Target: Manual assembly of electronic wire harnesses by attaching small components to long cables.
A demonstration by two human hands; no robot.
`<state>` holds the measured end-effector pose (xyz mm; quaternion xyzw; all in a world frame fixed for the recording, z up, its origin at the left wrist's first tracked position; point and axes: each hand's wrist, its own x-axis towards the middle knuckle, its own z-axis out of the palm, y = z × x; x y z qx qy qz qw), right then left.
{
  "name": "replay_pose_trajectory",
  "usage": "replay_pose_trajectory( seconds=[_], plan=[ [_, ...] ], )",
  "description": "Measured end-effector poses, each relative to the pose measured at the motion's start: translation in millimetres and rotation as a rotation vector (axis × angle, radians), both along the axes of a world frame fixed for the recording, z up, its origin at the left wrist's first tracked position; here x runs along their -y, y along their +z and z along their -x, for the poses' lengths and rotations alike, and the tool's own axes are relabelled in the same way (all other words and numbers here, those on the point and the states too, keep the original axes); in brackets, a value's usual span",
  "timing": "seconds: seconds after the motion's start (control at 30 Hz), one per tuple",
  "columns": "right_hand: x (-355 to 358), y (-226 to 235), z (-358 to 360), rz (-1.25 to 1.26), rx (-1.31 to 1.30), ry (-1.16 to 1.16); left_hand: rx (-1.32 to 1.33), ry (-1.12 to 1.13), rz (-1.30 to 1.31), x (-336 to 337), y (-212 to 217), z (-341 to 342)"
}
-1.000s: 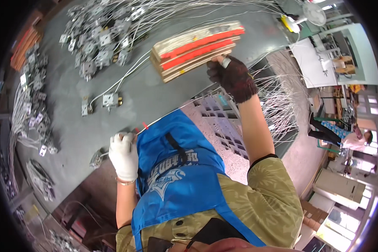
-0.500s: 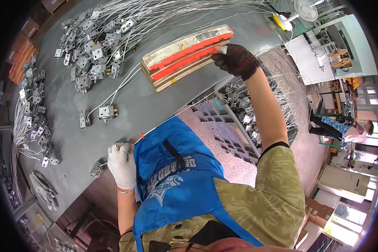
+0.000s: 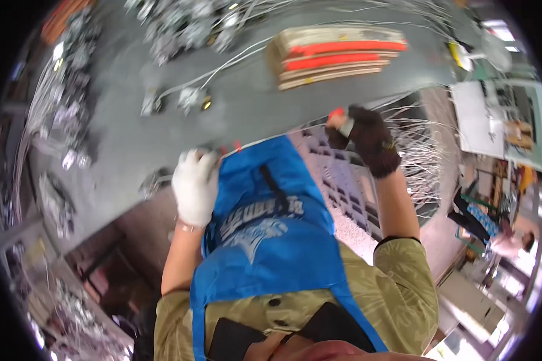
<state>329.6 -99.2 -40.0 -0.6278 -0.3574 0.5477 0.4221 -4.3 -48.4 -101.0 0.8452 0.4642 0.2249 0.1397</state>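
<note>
My left hand (image 3: pixel 196 188), in a white glove, is closed on a thin white wire (image 3: pixel 264 140) by the table's front edge. Red tags (image 3: pixel 237 146) sit on the wire just right of those fingers. A metal fitting (image 3: pixel 153 182) lies at the table edge, left of this hand. My right hand (image 3: pixel 370 139), in a dark glove with bare fingertips, pinches a small red tag (image 3: pixel 336 113) above the wire's right-hand stretch. Behind it on the table stands a layered block (image 3: pixel 343 36) with red strips along its front. Motion blurs the fine detail.
Many metal fittings with white wires lie in heaps at the back (image 3: pixel 190 27) and left (image 3: pixel 72 108). Two wired fittings (image 3: pixel 191 98) rest mid-table. Below the right hand is a grey crate (image 3: pixel 346 189) with wires beyond it. A person (image 3: pixel 494 231) stands far right.
My right hand has come away from the layered block toward me, now with a red tag in its fingers. The left hand stays at the wire. The view has shifted.
</note>
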Motion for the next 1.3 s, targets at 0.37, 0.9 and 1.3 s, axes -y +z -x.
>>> replay_pose_trajectory(
  seconds=[0.37,0.9,1.3],
  plan=[
    [2.8,-69.4,171.3,0.119,-0.394,-0.03,0.036,-0.009,-0.099,-1.6,-10.4,2.3],
    [-4.3,-78.9,181.4,0.172,-0.454,-0.144,-0.015,-0.016,-0.121,-2.2,-13.0,3.9],
    [15.3,-74.0,175.1,0.242,-0.564,-0.118,-0.051,-0.02,-0.052,-5.3,-7.0,3.0]
  ],
)
